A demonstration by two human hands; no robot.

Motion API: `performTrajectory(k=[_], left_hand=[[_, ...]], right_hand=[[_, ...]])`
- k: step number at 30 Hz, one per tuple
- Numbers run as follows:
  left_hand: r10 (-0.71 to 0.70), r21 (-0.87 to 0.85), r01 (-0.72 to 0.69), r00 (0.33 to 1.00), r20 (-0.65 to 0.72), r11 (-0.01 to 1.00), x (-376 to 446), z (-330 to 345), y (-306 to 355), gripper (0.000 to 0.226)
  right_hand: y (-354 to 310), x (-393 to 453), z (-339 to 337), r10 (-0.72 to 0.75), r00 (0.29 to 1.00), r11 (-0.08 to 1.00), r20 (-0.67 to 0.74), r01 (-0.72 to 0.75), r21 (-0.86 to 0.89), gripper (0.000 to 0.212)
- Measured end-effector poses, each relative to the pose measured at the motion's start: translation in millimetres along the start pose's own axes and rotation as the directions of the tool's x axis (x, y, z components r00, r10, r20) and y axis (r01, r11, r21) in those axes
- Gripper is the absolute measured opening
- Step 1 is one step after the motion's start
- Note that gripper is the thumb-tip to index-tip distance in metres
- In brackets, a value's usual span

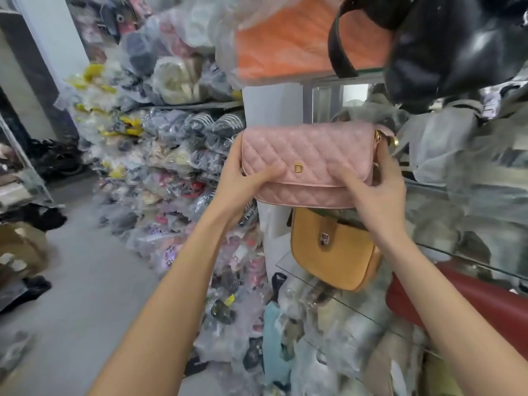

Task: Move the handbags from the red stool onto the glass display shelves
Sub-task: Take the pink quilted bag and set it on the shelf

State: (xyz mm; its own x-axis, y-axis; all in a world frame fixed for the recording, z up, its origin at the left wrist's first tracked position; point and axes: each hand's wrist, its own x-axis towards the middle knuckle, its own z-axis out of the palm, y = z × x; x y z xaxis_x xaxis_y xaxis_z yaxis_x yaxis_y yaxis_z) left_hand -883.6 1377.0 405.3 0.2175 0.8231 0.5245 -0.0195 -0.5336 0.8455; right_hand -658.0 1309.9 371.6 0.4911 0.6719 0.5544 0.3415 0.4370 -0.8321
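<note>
A pink quilted handbag (308, 155) with a gold letter clasp is held up in front of the glass display shelves (428, 190). My left hand (245, 181) grips its left end, thumb across the front flap. My right hand (377, 190) grips its right end near the gold strap ring. Just below it a mustard-yellow handbag (331, 252) stands on a lower glass shelf (288, 267). A dark red rounded surface (457, 292), possibly the stool, shows at the lower right.
A black handbag (445, 44) and an orange item in plastic (285, 38) sit on the top shelf. Plastic-wrapped goods (160, 155) are stacked high on the left and under the shelves. Grey floor (85, 281) lies at the lower left, with a rack of shoes at the far left.
</note>
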Motion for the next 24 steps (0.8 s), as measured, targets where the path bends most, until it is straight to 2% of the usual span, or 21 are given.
performTrajectory(k=[8,11,15,19,24], left_hand=[[-0.028,-0.114,0.041,0.993,0.112,0.993,71,29,-52,0.069],[-0.037,-0.156,0.063,0.986,0.162,0.986,89,44,-69,0.076],[-0.032,-0.209,0.075,0.978,0.205,0.975,98,61,-85,0.089],[-0.058,-0.326,0.133,0.971,0.231,0.936,102,59,-103,0.11],[-0.011,-0.382,0.125,0.958,0.286,0.916,104,58,-111,0.099]], right_hand=[[28,37,4,0.063,0.994,0.998,-0.087,-0.062,0.016,0.105],[35,42,1,0.096,0.989,0.995,-0.113,-0.096,0.004,0.094],[32,34,4,0.127,0.977,0.992,-0.171,-0.128,0.007,0.064],[25,29,6,0.175,0.968,0.984,-0.182,-0.177,0.008,0.062],[18,26,8,0.217,0.95,0.975,-0.224,-0.224,-0.008,0.059]])
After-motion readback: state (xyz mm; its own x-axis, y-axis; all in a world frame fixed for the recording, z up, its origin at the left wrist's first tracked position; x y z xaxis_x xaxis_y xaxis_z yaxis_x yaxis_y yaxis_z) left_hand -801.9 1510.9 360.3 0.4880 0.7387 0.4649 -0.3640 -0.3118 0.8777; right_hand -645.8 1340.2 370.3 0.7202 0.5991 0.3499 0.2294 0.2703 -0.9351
